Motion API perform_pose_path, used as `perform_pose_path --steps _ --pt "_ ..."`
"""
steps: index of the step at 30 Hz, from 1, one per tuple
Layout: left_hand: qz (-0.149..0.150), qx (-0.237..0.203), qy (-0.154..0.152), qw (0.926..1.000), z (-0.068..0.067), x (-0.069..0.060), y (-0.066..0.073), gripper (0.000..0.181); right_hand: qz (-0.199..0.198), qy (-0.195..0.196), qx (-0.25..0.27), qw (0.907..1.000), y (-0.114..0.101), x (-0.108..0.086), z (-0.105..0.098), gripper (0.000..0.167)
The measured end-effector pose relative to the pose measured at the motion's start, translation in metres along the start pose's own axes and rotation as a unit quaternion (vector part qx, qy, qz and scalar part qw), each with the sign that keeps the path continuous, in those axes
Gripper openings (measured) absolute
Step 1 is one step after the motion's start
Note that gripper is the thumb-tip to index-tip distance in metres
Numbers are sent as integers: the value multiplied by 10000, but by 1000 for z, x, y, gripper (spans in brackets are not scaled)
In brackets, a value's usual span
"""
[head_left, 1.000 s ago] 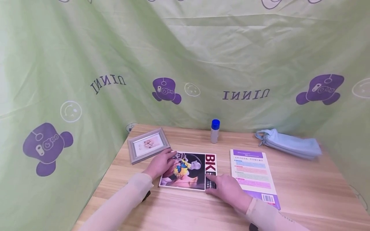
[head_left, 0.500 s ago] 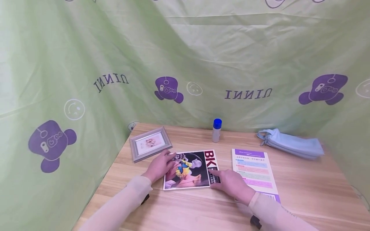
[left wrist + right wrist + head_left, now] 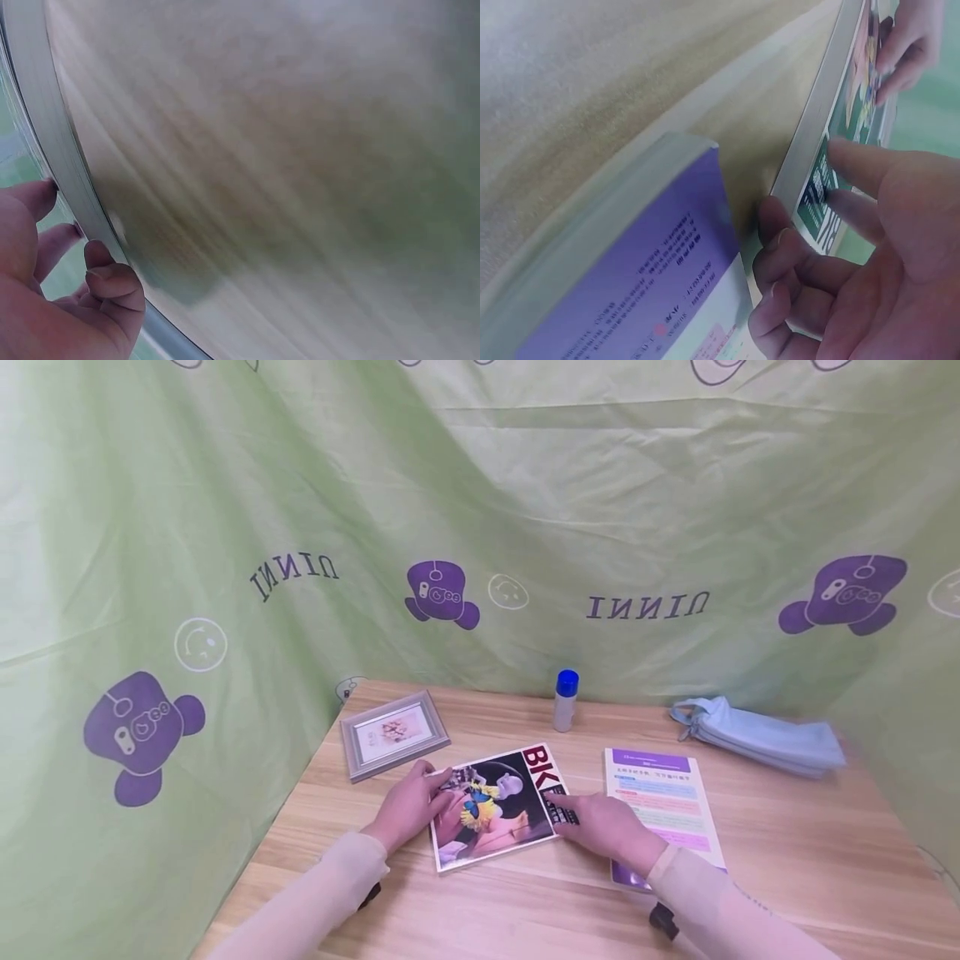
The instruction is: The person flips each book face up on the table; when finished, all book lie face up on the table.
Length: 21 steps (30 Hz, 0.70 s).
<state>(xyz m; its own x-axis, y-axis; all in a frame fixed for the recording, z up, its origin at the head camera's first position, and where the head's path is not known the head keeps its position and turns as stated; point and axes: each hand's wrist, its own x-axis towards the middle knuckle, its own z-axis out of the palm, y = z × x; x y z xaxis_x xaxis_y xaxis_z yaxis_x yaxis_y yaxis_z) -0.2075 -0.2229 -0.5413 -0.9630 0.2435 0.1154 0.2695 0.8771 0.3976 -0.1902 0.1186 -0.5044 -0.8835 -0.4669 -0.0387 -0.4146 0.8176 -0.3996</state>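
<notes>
A square glossy magazine (image 3: 501, 822) with red "BK" lettering and a colourful figure on its cover lies on the wooden table, turned at an angle. My left hand (image 3: 408, 803) grips its left side, fingers over the cover and against the edge; in the left wrist view that hand (image 3: 56, 281) is at the pale edge (image 3: 79, 172). On the opposite side my right hand (image 3: 609, 828) holds the lettered edge. The right wrist view shows two digits of the right hand (image 3: 885, 247) over the cover and the other fingers curled at the edge.
Right of the magazine lies a purple-and-white book (image 3: 660, 802), partly covered by my right hand and sleeve. A grey picture frame (image 3: 393, 735) rests at the back left. A blue-capped bottle (image 3: 566, 702) stands at the back. A light blue pencil case (image 3: 765, 739) lies back right, before a green curtain (image 3: 525, 485).
The magazine has turned anticlockwise, its left side coming nearer and its right side going farther away. Both hands have moved along with it. The head view has shifted slightly.
</notes>
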Motion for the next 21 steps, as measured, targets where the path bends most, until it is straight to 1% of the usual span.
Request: perform_pose_path --steps 4,6,12,18,21 --pt "-6 122 85 9999 0 -7 0 49 64 106 -23 9999 1 4 1 44" --pt "8 198 120 9997 1 -11 0 50 72 198 -47 9998 2 5 2 42" --pt "33 245 229 9994 3 -22 0 51 -2 482 -49 9988 9 12 6 41" --pt "86 351 250 9990 5 -29 2 53 75 534 49 9985 19 20 6 40" --pt "116 397 271 9988 6 -32 2 52 50 571 56 9983 22 22 5 39"
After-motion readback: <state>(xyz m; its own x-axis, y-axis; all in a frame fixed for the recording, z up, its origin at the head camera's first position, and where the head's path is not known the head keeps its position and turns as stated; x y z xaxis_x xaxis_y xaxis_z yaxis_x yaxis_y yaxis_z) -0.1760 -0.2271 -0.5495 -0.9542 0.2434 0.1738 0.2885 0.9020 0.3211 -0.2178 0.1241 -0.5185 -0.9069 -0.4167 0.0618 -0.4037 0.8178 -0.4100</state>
